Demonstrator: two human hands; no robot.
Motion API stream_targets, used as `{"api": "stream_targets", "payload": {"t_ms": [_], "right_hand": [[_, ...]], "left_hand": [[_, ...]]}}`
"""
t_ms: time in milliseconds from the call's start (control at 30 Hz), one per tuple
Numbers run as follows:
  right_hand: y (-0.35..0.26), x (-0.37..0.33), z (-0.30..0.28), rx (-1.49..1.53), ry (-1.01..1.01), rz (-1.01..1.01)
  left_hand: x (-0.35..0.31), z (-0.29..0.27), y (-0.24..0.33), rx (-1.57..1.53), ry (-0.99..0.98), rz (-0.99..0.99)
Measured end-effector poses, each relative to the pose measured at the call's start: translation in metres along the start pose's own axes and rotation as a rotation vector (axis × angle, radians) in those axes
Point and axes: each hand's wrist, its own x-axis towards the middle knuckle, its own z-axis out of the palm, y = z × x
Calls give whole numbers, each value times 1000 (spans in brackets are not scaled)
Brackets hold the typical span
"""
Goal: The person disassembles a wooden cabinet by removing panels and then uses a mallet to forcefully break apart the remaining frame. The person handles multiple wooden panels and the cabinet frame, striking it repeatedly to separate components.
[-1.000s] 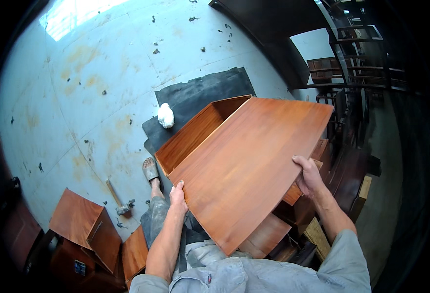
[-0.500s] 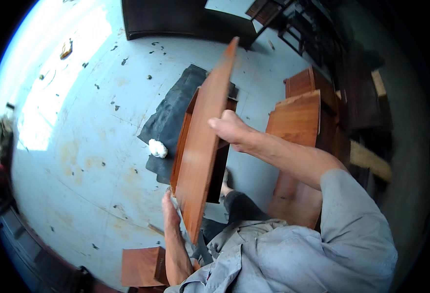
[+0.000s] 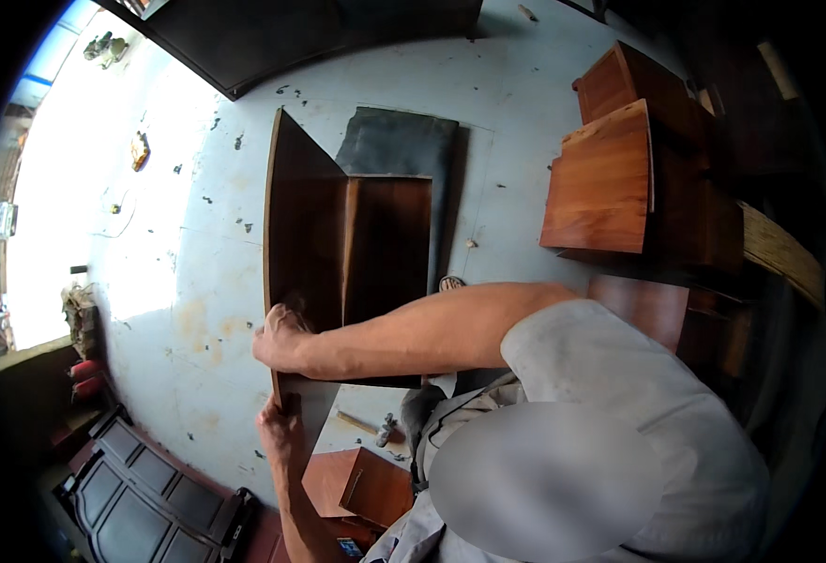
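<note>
A flat wooden panel stands tilted along the left side of an open wooden cabinet box. Its dark inner face is turned toward the box; whether the two are joined, I cannot tell. My right hand reaches across to the left and is closed round the panel's outer edge. Just below it, my left hand grips the near corner of the same panel. Beneath the box lies a dark cloth mat, and my right forearm hides part of the box's near end.
Reddish wooden cabinets stand on the right. A dark furniture piece lies along the far side. Near my left arm are a small wooden box and a stick. Dark carved panels rest at the lower left.
The panel has swung over to the left, uncovering the box's inside. My right hand moved left with it, and my left hand now grips its near corner. The view has shifted.
</note>
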Motion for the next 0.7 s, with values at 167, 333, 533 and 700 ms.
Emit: {"api": "stream_targets", "payload": {"t_ms": [167,333,533,700], "right_hand": [[31,-74,-89,399,-133,-208],[123,-64,-90,235,-231,-186],[191,15,-109,509,99,-292],[198,88,-149,533,288,-450]], "left_hand": [[4,-6,12,27,59,-35],[0,-3,20,8,90,-49],[-6,-6,-19,127,147,-135],[-5,0,15,30,163,-318]]}}
